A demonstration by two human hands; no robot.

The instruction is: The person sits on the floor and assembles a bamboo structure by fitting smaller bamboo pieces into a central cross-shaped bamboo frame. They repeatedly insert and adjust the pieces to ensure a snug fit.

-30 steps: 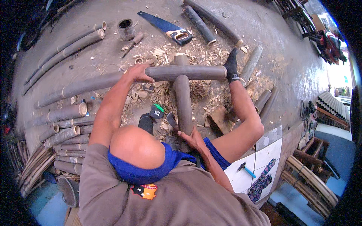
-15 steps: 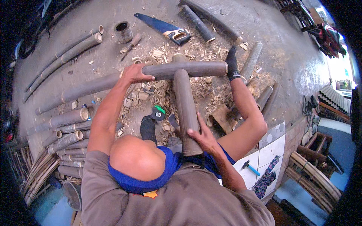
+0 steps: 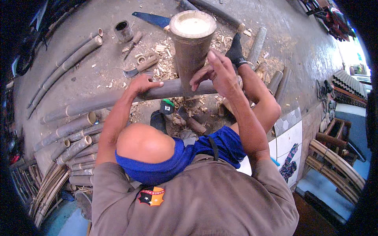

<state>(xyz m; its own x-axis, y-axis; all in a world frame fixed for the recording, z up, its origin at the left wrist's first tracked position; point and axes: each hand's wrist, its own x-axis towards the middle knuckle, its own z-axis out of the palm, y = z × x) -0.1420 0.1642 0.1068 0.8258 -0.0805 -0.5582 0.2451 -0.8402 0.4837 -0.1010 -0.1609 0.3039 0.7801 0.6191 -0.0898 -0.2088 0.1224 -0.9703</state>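
Observation:
A long dark bamboo pole (image 3: 100, 103) lies across in front of me, and my left hand (image 3: 142, 85) is wrapped over it with the thumb along its top. From the pole rises a thick bamboo piece (image 3: 190, 55), its pale, round cut end (image 3: 193, 24) facing up toward me. It hides the middle of the pole and how the two meet. My right hand (image 3: 221, 74) is against the right side of this raised piece, fingers apart and partly bent, not wrapped round it. My socked right foot (image 3: 235, 51) rests near the pole's right end.
Wood chips (image 3: 167, 53) litter the floor around a handsaw (image 3: 151, 19), a can (image 3: 123, 31), a wooden-handled tool (image 3: 133, 44) and a curved-blade tool (image 3: 139, 67). Bamboo lengths (image 3: 65, 129) are stacked at left; a tape measure (image 3: 167, 106) lies near my left foot.
The thick bamboo piece has swung up from lying toward my lap to standing upright. My right hand has moved up and forward along with it. My left hand stays on the pole.

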